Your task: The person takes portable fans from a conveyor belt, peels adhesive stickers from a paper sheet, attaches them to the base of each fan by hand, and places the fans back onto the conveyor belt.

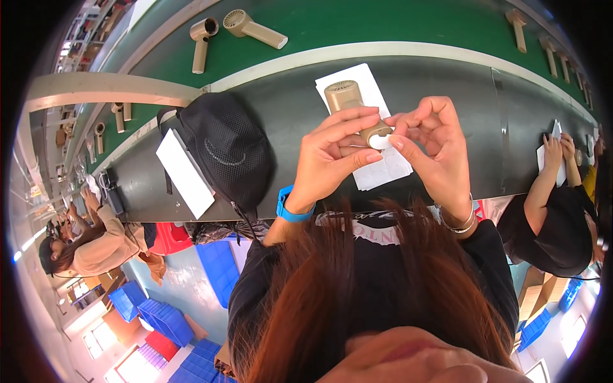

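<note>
My left hand (335, 150) is closed around the handle of a beige hair-dryer-shaped device (345, 94), whose vented round head points away from me. At the handle's near end sits a small white round piece (379, 141). My right hand (434, 143) is closed in a pinch at that end, its thumb at the edge of the white piece. Whether the white piece is a label or a cap, I cannot tell. White sheets of paper (383, 175) lie on the dark table beneath both hands.
A black mesh bag (227, 150) stands left of my hands, with a white board (185, 173) leaning on it. Beyond the dark table (447, 83), a green conveyor belt (357, 22) carries several similar devices (255, 29). Other people work at the far left and right (549, 217).
</note>
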The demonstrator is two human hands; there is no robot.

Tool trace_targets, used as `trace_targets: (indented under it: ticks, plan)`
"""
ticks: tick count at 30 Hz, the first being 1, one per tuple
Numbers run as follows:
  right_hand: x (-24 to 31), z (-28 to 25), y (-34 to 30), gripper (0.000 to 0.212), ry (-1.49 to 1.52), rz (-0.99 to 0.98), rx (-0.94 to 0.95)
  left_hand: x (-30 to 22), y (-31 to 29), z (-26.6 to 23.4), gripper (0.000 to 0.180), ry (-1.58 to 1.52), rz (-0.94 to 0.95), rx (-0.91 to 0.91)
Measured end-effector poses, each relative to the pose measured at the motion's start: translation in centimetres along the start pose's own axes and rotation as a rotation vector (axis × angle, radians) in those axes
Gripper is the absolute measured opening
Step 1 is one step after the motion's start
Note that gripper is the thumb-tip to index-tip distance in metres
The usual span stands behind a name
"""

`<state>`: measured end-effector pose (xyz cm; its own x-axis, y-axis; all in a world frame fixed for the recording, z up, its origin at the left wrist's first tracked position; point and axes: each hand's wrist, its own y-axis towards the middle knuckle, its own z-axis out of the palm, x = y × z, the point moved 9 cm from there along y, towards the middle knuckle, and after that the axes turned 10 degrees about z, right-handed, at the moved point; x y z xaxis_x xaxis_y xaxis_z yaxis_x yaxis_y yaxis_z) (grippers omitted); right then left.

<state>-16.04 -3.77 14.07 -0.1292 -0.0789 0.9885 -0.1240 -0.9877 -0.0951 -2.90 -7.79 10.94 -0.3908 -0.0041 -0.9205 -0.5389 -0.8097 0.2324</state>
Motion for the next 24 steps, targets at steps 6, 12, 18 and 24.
trace_targets:
  ticks: [6, 12, 18, 24]
  plan:
    - [0.01, -0.06, 0.08, 0.034, -0.006, -0.004, -0.002, 0.11, 0.02, 0.05, 0.044, 0.006, -0.010, -0.004]
    - [0.31, -0.33, -0.14, 0.033, -0.043, -0.004, -0.057, 0.10, 0.21, 0.37, 0.036, -0.009, -0.005, -0.024]
    - [0.07, -0.38, -0.26, 0.035, -0.082, 0.043, -0.075, -0.06, 0.13, 0.46, 0.032, 0.032, 0.008, -0.037]
    - [0.26, -0.45, -0.45, 0.035, -0.138, 0.010, -0.089, -0.27, 0.09, 0.85, 0.027, 0.120, 0.043, -0.089]
